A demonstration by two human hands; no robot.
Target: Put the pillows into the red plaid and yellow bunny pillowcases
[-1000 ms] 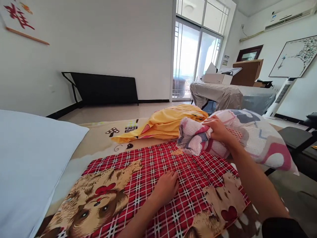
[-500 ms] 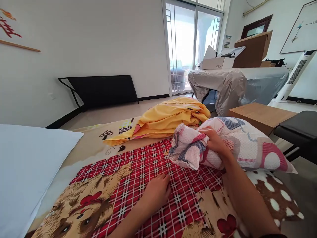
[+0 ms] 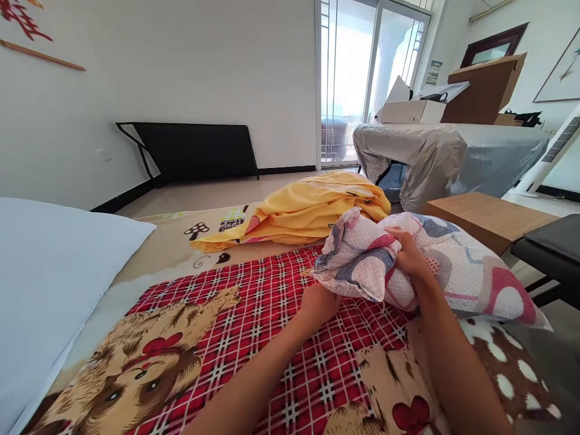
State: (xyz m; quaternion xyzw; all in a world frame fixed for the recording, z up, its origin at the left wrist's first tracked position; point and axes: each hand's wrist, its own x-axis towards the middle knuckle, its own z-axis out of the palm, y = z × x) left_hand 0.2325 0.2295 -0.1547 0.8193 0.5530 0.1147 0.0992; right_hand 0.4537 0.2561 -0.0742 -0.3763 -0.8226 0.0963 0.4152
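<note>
A patterned pillow [image 3: 475, 272] in white, pink and blue lies at the right of the bedding, its left end bunched up. My right hand [image 3: 408, 252] is closed around the bunched cloth where it narrows. Just below the loose end is my left hand [image 3: 319, 304], its fingers reaching under the pillow and hidden from sight. Under both arms spreads a red plaid blanket [image 3: 254, 308] with printed dogs. Behind the pillow rests a heap of yellow cloth [image 3: 312, 205].
White bedding [image 3: 58, 290] rises at the left. A brown spotted cloth [image 3: 507, 362] lies at lower right, near a black seat [image 3: 553, 241] and a wooden box [image 3: 489, 214]. Farther back stand a plastic-covered table [image 3: 417, 151] bearing boxes and a folded black frame [image 3: 194, 151] by the wall.
My left hand has gone from resting on the blanket up and right to beneath the pillow's bunched end. My right hand keeps its grip, and that end is raised slightly. The view has shifted a little.
</note>
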